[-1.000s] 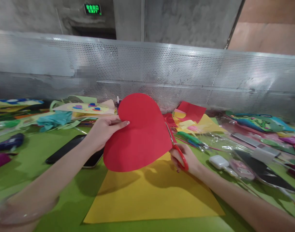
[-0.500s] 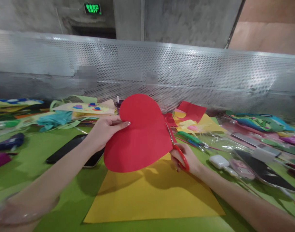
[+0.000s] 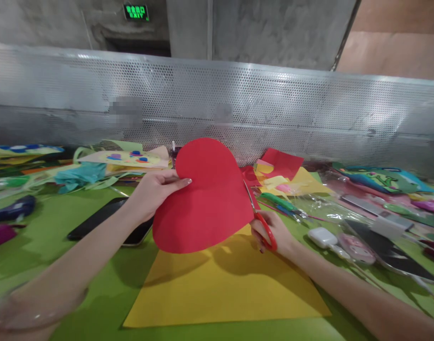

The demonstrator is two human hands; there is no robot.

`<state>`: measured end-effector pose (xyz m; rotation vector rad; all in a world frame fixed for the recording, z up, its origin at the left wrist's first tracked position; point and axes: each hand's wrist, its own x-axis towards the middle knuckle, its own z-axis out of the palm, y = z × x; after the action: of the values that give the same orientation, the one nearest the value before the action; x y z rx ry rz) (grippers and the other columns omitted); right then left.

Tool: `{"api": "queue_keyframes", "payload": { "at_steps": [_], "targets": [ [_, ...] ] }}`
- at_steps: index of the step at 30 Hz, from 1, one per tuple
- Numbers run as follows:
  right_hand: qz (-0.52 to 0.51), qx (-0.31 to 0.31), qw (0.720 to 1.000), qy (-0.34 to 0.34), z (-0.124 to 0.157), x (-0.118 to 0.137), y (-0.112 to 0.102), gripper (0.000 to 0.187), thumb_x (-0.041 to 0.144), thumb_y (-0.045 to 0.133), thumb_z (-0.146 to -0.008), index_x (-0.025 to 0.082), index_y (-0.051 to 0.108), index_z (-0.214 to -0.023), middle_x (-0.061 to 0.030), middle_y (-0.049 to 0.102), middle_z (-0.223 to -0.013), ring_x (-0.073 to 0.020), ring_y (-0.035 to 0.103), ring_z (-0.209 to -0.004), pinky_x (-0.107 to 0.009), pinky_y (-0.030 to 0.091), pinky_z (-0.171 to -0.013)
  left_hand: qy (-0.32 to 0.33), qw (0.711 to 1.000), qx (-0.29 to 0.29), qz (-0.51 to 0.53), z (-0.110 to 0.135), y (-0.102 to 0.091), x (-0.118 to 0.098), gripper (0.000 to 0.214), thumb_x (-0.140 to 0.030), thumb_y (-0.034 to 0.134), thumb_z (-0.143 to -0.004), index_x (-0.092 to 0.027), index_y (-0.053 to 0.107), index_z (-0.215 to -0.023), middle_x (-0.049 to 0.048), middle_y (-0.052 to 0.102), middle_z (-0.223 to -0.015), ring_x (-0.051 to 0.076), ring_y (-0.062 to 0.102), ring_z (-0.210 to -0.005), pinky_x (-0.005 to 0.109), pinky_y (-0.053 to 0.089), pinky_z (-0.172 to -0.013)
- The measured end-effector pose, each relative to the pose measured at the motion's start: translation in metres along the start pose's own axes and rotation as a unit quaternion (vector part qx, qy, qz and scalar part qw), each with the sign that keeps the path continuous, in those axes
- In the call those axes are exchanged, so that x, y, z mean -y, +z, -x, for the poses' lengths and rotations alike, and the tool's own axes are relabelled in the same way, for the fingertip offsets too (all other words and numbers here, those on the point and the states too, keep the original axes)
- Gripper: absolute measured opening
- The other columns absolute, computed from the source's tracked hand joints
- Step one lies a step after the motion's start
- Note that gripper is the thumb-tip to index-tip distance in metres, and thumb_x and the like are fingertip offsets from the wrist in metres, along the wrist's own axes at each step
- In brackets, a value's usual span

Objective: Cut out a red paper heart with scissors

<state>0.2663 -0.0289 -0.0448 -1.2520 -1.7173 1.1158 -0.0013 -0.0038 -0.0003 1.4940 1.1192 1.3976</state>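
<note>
My left hand (image 3: 153, 190) pinches the left edge of a red paper cut-out (image 3: 206, 199) with a rounded top, holding it upright above the table. My right hand (image 3: 274, 234) grips red-handled scissors (image 3: 261, 218), whose blades run up along the right edge of the red paper. A yellow sheet (image 3: 224, 284) lies flat on the green table (image 3: 60, 222) under both hands.
A black phone (image 3: 106, 220) lies left of the red paper. Coloured paper scraps (image 3: 281, 173) and sheets pile along the back. A white earbud case (image 3: 321, 237), plastic packets and tools lie at the right. A perforated metal panel (image 3: 274, 109) walls the table's far side.
The red paper has shifted very slightly to the right; hands and scissors stay nearly where they were.
</note>
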Motion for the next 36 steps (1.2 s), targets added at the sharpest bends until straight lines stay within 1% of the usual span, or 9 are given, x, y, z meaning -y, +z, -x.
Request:
{"api": "queue_keyframes", "payload": {
  "at_steps": [6, 10, 16, 22, 29, 36],
  "targets": [
    [0.004, -0.003, 1.0, 0.002, 0.0012, 0.0013, 0.001, 0.017, 0.028, 0.046, -0.07, 0.022, 0.038, -0.057, 0.0098, 0.037, -0.036, -0.0079, 0.041, -0.028, -0.02, 0.039, -0.033, -0.004, 1.0, 0.001, 0.0, 0.0006, -0.0009, -0.0006, 0.024, -0.036, 0.073, -0.066, -0.023, 0.072, -0.087, 0.0062, 0.074, -0.094, 0.024, 0.068, -0.084, 0.036, 0.054, -0.077],
    [-0.015, -0.006, 1.0, 0.01, 0.0005, -0.0006, -0.0001, 0.018, 0.029, 0.048, -0.069, 0.022, 0.037, -0.057, 0.0097, 0.037, -0.036, -0.0078, 0.039, -0.028, -0.02, 0.04, -0.032, -0.003, 1.0, -0.002, 0.007, -0.0003, -0.0012, -0.0001, 0.026, -0.036, 0.074, -0.066, -0.023, 0.072, -0.088, 0.0062, 0.074, -0.094, 0.023, 0.068, -0.085, 0.035, 0.054, -0.077],
    [-0.043, 0.017, 0.999, -0.003, -0.0005, -0.0031, -0.0028, 0.019, 0.028, 0.049, -0.068, 0.022, 0.037, -0.056, 0.0096, 0.037, -0.036, -0.0076, 0.039, -0.029, -0.02, 0.04, -0.033, -0.01, 1.0, 0.0, 0.018, -0.0005, -0.001, 0.0003, 0.027, -0.035, 0.075, -0.065, -0.023, 0.072, -0.089, 0.0054, 0.074, -0.095, 0.023, 0.068, -0.085, 0.033, 0.053, -0.078],
    [-0.04, 0.016, 0.999, -0.007, 0.0002, -0.0032, -0.0025, 0.019, 0.029, 0.05, -0.068, 0.022, 0.038, -0.056, 0.0094, 0.036, -0.037, -0.008, 0.039, -0.029, -0.021, 0.04, -0.033, -0.021, 0.999, 0.0, 0.027, -0.0001, -0.0002, 0.0003, 0.024, -0.034, 0.075, -0.065, -0.024, 0.073, -0.087, 0.0047, 0.074, -0.095, 0.021, 0.068, -0.083, 0.031, 0.054, -0.075],
    [-0.038, 0.024, 0.999, -0.015, 0.0013, -0.0008, -0.0027, 0.019, 0.028, 0.051, -0.068, 0.022, 0.038, -0.055, 0.0082, 0.037, -0.038, -0.0086, 0.04, -0.03, -0.022, 0.039, -0.033, -0.02, 1.0, 0.003, 0.015, 0.0009, 0.0003, -0.002, 0.023, -0.035, 0.076, -0.065, -0.026, 0.073, -0.086, 0.0035, 0.074, -0.095, 0.022, 0.068, -0.086, 0.031, 0.053, -0.077],
    [-0.025, 0.015, 1.0, -0.011, 0.0004, -0.0021, -0.0014, 0.018, 0.029, 0.048, -0.07, 0.021, 0.039, -0.057, 0.0088, 0.037, -0.036, -0.0076, 0.039, -0.029, -0.019, 0.038, -0.033, -0.013, 1.0, -0.002, -0.006, 0.0002, -0.0001, 0.0004, 0.027, -0.038, 0.075, -0.064, -0.025, 0.073, -0.087, 0.0051, 0.074, -0.093, 0.024, 0.068, -0.085, 0.035, 0.054, -0.076]
  ]
}}
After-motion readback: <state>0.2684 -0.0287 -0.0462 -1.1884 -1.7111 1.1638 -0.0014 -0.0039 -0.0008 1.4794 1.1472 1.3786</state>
